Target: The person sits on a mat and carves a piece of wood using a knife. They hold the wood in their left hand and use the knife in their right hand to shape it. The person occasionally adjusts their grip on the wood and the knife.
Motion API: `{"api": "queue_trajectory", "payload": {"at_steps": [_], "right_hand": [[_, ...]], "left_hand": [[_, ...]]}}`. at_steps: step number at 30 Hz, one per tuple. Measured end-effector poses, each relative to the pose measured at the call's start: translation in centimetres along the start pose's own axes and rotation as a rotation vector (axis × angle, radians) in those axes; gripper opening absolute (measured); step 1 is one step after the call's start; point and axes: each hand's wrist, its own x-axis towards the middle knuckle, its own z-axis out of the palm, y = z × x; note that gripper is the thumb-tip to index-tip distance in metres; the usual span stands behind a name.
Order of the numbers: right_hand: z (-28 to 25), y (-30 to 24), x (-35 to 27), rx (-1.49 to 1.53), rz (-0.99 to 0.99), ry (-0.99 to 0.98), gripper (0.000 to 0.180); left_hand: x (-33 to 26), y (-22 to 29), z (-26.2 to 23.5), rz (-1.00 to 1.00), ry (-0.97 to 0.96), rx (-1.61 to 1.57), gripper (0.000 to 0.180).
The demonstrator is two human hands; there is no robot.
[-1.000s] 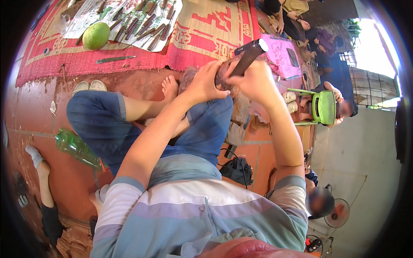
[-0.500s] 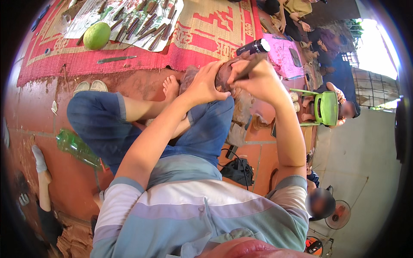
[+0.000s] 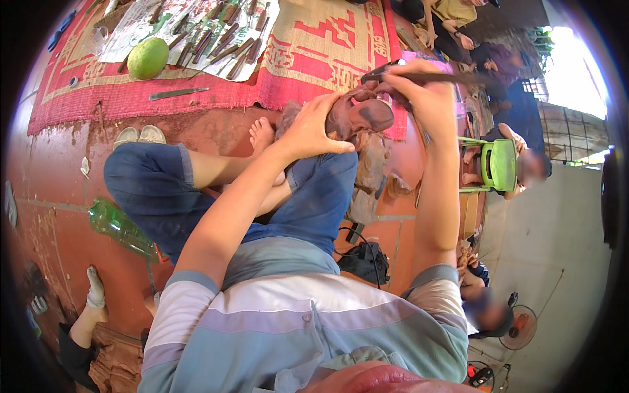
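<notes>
1. Right hand (image 3: 422,92): grip closed on one dark, slim, straight tool (image 3: 452,78).
2. Left hand (image 3: 316,128): grip spread wide around one brown, rounded, carved-looking piece (image 3: 357,119), just beyond the right knee.
3. Far left, one smooth green round fruit (image 3: 148,59) and over a dozen dark-handled slender tools (image 3: 225,53) lie on a white sheet (image 3: 273,13) with printed lettering.
4. Beneath: one red-and-tan woven patterned mat (image 3: 314,73), carrying one flat metal blade (image 3: 178,93).
</notes>
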Motion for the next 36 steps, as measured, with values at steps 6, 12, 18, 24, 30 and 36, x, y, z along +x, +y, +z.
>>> {"api": "queue_trajectory", "payload": {"at_steps": [6,12,18,24,30,36], "right_hand": [[-3.1,7.9,-6.5,0.249,-0.231,0.386,0.012],[-0.9,12.4,-11.5,0.748,-0.043,0.630,0.018],[0.3,12.9,-12.9,0.771,-0.006,0.655,0.015],[1.8,13.1,-13.0,0.713,-0.033,0.742,0.014],[3.5,13.6,-14.1,0.756,-0.034,0.683,0.018],[5.4,14.4,-15.9,0.568,-0.233,0.599,0.013]], "left_hand": [[1.7,0.1,-0.9,-0.123,-0.217,-0.326,0.091],[3.5,-2.8,-1.8,-0.341,-0.328,-0.807,0.078],[3.3,-1.2,-3.2,-0.161,-0.499,-0.355,0.107],[2.3,-0.9,-2.1,-0.172,-0.284,-0.336,0.107],[0.8,1.0,0.1,-0.171,-0.002,-0.199,0.096],[0.1,1.3,1.9,-0.083,0.185,-0.150,0.087]]}}
